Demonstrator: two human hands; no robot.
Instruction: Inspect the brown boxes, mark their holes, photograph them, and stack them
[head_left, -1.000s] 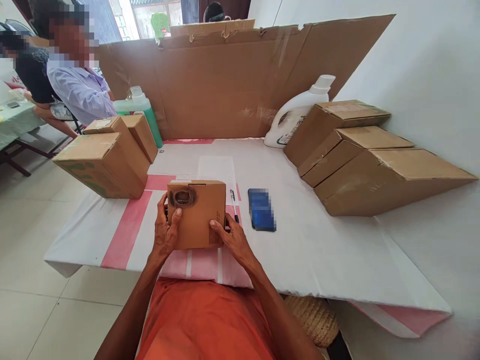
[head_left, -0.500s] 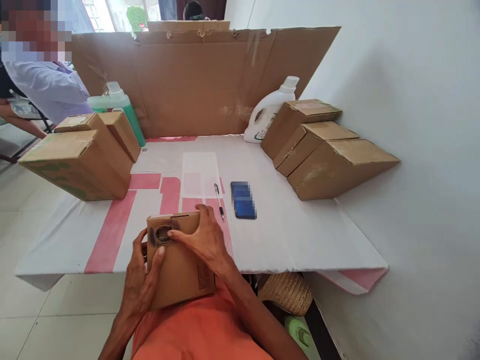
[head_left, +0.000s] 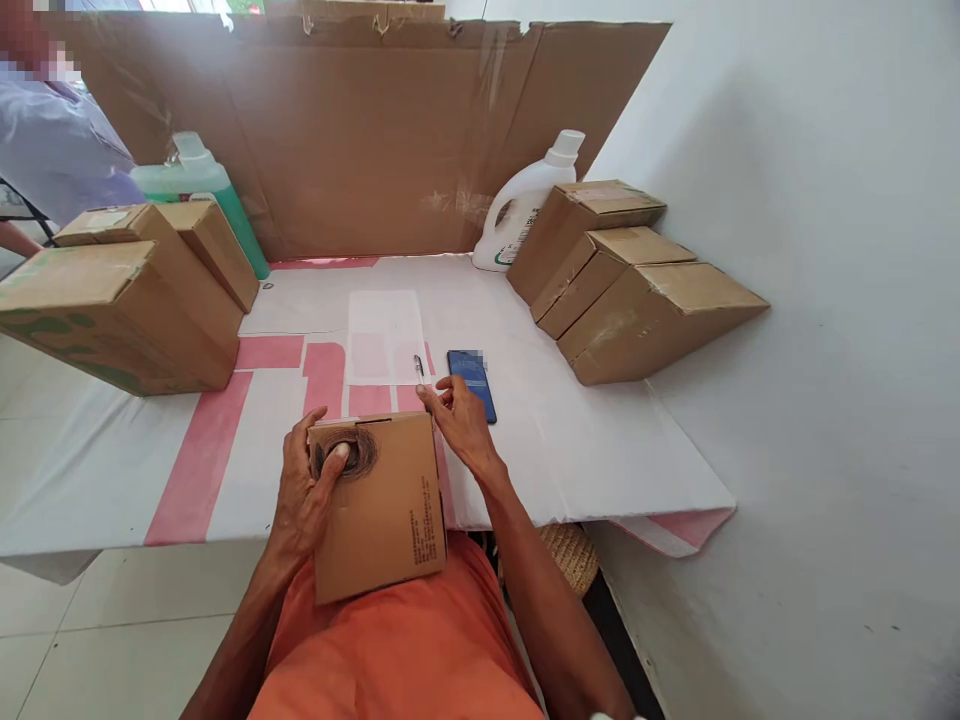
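A small brown cardboard box (head_left: 379, 510) rests tilted against my lap at the table's front edge. Dark scribbled rings (head_left: 365, 452) surround a round spot near its top left corner, and small print runs down its right side. My left hand (head_left: 304, 490) grips the box's left side, with the thumb over the scribbled spot. Just beyond the box's top right corner, my right hand (head_left: 466, 425) pinches a pen (head_left: 418, 366) on the table; its lower part is hidden by the fingers. Beside that hand lies a dark blue phone (head_left: 471, 375).
Several cardboard boxes (head_left: 187, 320) stand at left with a green jug (head_left: 244, 225); more boxes (head_left: 637, 325) and a white jug (head_left: 517, 215) are at right. A cardboard panel (head_left: 360, 140) borders the white tablecloth (head_left: 585, 440). A person in a light shirt (head_left: 56, 140) is at far left.
My right hand has left the box and moved right onto the pen. My left thumb has moved up over the scribbled spot. The camera view has tilted down slightly.
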